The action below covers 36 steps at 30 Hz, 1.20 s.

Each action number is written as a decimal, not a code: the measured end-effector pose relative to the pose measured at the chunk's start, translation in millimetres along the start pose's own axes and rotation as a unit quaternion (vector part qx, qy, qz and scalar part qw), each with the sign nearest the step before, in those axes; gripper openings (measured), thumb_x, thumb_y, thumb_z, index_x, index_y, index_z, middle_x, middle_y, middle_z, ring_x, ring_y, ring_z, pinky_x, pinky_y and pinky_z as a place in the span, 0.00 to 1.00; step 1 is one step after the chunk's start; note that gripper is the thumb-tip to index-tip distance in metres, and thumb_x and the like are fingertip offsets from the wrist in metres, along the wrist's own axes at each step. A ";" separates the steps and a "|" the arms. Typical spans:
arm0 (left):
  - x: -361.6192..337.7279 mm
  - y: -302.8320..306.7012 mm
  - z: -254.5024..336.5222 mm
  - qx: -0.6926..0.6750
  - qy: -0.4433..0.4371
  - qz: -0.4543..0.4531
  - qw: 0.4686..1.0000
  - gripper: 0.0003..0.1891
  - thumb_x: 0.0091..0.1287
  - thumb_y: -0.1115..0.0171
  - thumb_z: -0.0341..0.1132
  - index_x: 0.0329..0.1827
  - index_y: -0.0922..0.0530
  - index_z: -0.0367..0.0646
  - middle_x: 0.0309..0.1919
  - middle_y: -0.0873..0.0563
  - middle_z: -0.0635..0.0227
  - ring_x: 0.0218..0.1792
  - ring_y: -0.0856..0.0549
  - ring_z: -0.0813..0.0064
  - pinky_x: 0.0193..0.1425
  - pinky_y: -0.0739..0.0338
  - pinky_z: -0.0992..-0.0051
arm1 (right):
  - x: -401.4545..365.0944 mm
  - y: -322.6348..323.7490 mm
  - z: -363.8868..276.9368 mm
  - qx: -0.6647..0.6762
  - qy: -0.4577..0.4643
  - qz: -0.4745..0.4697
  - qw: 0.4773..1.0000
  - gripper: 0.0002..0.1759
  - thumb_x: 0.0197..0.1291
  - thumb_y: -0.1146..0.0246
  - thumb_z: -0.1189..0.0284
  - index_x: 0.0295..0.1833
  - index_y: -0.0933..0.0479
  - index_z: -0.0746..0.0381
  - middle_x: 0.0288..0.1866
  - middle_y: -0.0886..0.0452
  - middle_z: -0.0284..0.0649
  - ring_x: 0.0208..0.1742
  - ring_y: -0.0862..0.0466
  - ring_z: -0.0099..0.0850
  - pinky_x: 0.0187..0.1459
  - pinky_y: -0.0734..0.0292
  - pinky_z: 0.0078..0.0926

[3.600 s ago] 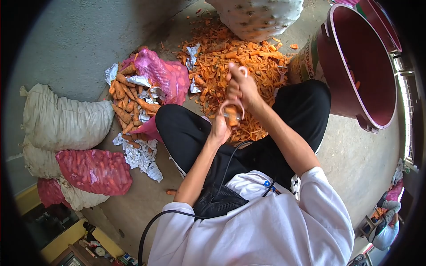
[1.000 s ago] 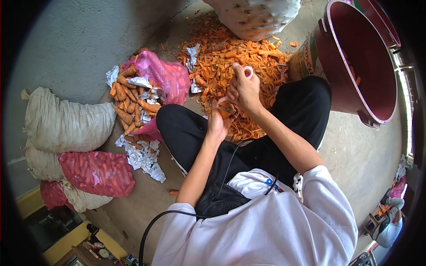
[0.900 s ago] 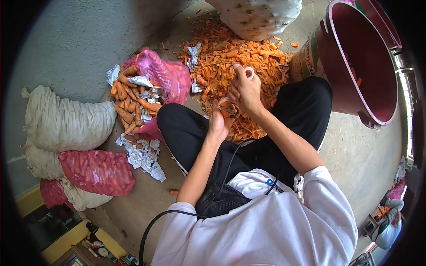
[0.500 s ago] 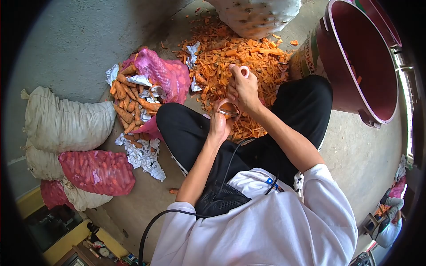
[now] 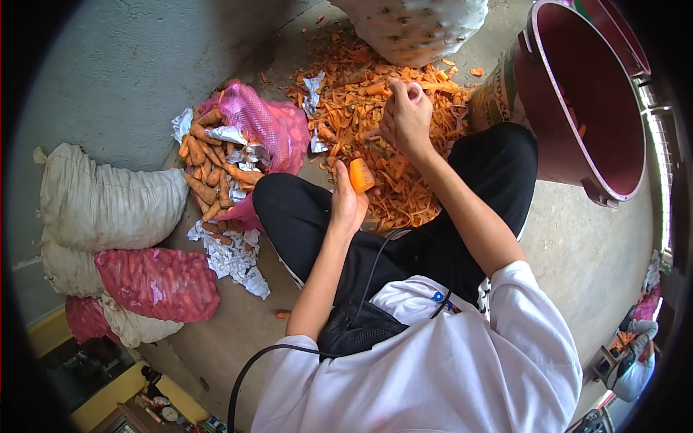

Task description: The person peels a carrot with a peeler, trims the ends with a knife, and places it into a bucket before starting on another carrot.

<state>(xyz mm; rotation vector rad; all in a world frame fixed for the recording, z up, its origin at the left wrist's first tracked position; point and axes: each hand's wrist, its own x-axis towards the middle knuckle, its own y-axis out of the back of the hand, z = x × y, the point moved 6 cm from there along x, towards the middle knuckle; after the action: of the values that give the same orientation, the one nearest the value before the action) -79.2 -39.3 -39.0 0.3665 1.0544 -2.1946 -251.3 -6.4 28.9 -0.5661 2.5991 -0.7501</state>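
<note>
As the left hand (image 5: 345,206) clamps a stubby orange carrot (image 5: 361,175), the right hand (image 5: 408,119) fists a pink peeler (image 5: 413,91) over the heap of orange peelings (image 5: 346,108). The carrot's length points toward that heap.

Around the peel pile (image 5: 354,101) you had the white sack (image 5: 419,29) beyond, the bucket (image 5: 585,108) right, the net bag (image 5: 260,123) left; above lay open.

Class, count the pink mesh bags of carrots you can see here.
3: an open bag by the person's knee, a full bag under the white sacks, a third bag partly hidden beside it. Others may be hidden.
</note>
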 end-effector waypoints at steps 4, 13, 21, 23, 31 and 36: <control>5.5 8.0 -11.6 -0.053 0.042 -0.006 0.998 0.21 0.74 0.63 0.54 0.48 0.27 0.48 0.32 0.21 0.69 0.32 0.22 0.73 0.35 0.27 0.71 | -39.3 -14.0 3.7 0.046 -0.082 -0.003 0.996 0.16 0.66 0.44 0.67 0.25 0.38 0.55 0.11 0.40 0.28 0.07 0.41 0.20 0.09 0.43 0.20; 3.2 5.6 -16.4 -0.091 0.062 -0.001 0.994 0.11 0.72 0.55 0.40 0.44 0.25 0.50 0.30 0.20 0.68 0.32 0.21 0.70 0.36 0.27 0.68 | -49.6 -11.5 19.3 0.052 -0.116 -0.015 0.992 0.19 0.66 0.44 0.67 0.23 0.41 0.56 0.10 0.42 0.28 0.06 0.42 0.20 0.08 0.45 0.20; 3.6 -0.5 -18.2 -0.111 0.068 -0.022 0.991 0.12 0.71 0.54 0.43 0.43 0.24 0.50 0.31 0.20 0.69 0.34 0.21 0.72 0.39 0.25 0.69 | -49.7 -12.0 19.5 0.051 -0.125 -0.027 0.990 0.19 0.66 0.44 0.67 0.23 0.41 0.56 0.10 0.41 0.29 0.06 0.42 0.20 0.07 0.45 0.20; 1.9 -2.8 -17.6 -0.114 0.073 -0.013 0.991 0.12 0.71 0.54 0.44 0.42 0.24 0.49 0.32 0.20 0.69 0.35 0.21 0.72 0.40 0.24 0.69 | -50.0 -11.0 20.7 0.047 -0.123 -0.025 0.991 0.18 0.66 0.44 0.68 0.23 0.41 0.56 0.10 0.41 0.29 0.06 0.42 0.20 0.07 0.45 0.20; -1.5 1.2 -16.3 -0.018 0.016 0.009 1.000 0.15 0.74 0.59 0.45 0.40 0.25 0.46 0.32 0.21 0.68 0.35 0.22 0.71 0.39 0.25 0.69 | -49.0 -9.2 23.9 0.028 -0.116 -0.016 0.993 0.15 0.65 0.43 0.68 0.25 0.36 0.58 0.12 0.38 0.29 0.06 0.40 0.20 0.07 0.45 0.20; -20.0 -16.6 -8.9 0.035 -0.015 -0.074 0.997 0.24 0.75 0.64 0.52 0.41 0.27 0.40 0.28 0.22 0.62 0.28 0.24 0.70 0.35 0.30 0.71 | 41.1 28.1 37.2 -0.080 0.007 0.053 0.995 0.11 0.62 0.46 0.70 0.27 0.34 0.59 0.16 0.31 0.32 0.11 0.32 0.20 0.10 0.36 0.21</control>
<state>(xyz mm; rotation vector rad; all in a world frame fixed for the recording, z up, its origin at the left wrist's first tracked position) -75.9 -16.0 -24.8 0.2926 1.0190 -2.3652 -276.9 -19.5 -26.2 -0.4645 2.6939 -0.5179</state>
